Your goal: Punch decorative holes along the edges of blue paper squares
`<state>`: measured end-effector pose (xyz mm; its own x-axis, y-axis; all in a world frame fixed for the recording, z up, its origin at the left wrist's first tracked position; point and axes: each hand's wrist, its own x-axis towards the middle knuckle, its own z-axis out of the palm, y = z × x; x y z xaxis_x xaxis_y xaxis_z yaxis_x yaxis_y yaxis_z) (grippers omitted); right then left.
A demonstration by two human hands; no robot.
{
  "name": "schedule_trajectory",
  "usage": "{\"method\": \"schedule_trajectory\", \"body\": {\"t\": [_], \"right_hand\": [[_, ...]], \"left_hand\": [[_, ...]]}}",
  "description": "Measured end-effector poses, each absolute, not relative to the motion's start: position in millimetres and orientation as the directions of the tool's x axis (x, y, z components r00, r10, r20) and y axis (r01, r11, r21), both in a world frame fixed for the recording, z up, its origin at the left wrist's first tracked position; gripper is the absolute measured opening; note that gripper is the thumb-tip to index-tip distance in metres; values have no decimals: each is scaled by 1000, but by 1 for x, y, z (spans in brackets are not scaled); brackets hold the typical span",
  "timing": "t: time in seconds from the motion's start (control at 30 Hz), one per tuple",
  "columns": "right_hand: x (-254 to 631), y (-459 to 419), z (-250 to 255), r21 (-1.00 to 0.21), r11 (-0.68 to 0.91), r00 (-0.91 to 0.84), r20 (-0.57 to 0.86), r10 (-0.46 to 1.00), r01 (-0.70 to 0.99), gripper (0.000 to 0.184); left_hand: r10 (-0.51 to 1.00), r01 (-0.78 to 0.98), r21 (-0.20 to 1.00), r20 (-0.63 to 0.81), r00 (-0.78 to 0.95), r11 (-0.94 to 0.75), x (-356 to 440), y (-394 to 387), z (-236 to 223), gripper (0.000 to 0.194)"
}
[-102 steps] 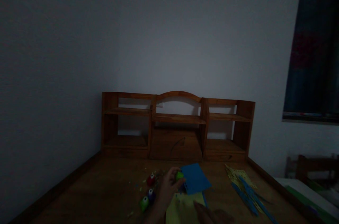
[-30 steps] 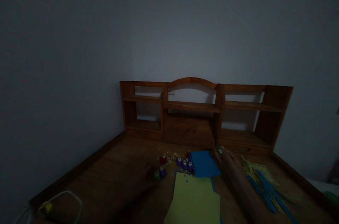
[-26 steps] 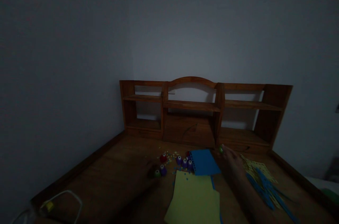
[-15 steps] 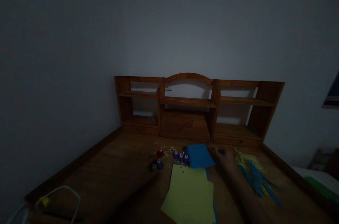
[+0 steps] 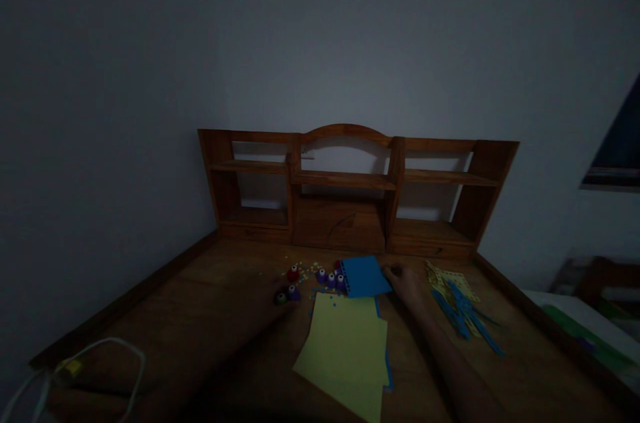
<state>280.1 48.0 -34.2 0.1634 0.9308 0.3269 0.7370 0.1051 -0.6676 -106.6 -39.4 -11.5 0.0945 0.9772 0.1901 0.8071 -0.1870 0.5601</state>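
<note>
My left hand (image 5: 273,308) is a dark shape at the left of the small craft punches. It lies against a green punch (image 5: 281,298) and a purple punch (image 5: 293,292); the dimness hides its fingers. My right hand (image 5: 406,282) is at the right edge of a blue sheet (image 5: 364,276), its fingers curled together. What they hold, if anything, is too dark to make out. A row of holes runs down the sheet's left edge. Several purple punches (image 5: 331,280) stand beside that edge, and a red punch (image 5: 293,272) stands farther left among tiny paper bits (image 5: 314,269).
Yellow sheets (image 5: 345,350) lie in front, with blue paper showing beneath. Punched yellow paper (image 5: 463,283) and blue strips (image 5: 467,310) lie at the right. A wooden shelf unit (image 5: 343,178) stands at the back. A white cord (image 5: 113,341) loops at the lower left.
The whole view has shifted, so the table's things appear higher and farther left. My right hand is now closer to the blue sheet's edge, and the green spot at its fingertips no longer shows.
</note>
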Motion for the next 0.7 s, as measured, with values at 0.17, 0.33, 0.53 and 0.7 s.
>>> {"method": "schedule_trajectory", "body": {"t": [0.17, 0.33, 0.53, 0.7], "right_hand": [[276, 46, -33, -674, 140, 130, 333, 934, 725, 42], [274, 40, -28, -678, 172, 116, 357, 927, 715, 42], [272, 37, -25, -683, 195, 127, 391, 912, 704, 37], [262, 26, -11, -682, 269, 192, 519, 833, 680, 39]], "left_hand": [[968, 784, 579, 228, 106, -223, -105, -36, -16, 44], [956, 752, 609, 279, 95, -252, -104, -35, -20, 39], [942, 826, 511, 328, 70, -239, -104, -37, -16, 38], [901, 803, 487, 412, 137, -344, -97, -41, -6, 32]]}}
